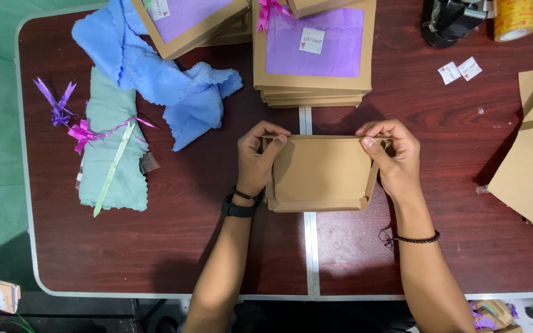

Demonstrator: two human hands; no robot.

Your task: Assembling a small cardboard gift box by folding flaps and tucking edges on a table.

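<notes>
A flat brown cardboard box [320,174] is held at the middle of the dark red table [174,246], over the seam between the two table halves. Its far left corner is pinched by the left hand [255,161], thumb on top, fingers curled behind the flap. The far right corner is pinched likewise by the right hand [396,157]. The near edge appears folded up already.

Far of it, a stack of finished windowed boxes [313,52] is seen; to the left, a blue cloth [155,77] and a green towel [109,148] with a pink ribbon bow [82,132]. More cardboard [532,160] lies at right.

Risk, as judged: uneven pressure from the two pinches could crease or tear a corner tab, or leave the far wall skewed.
</notes>
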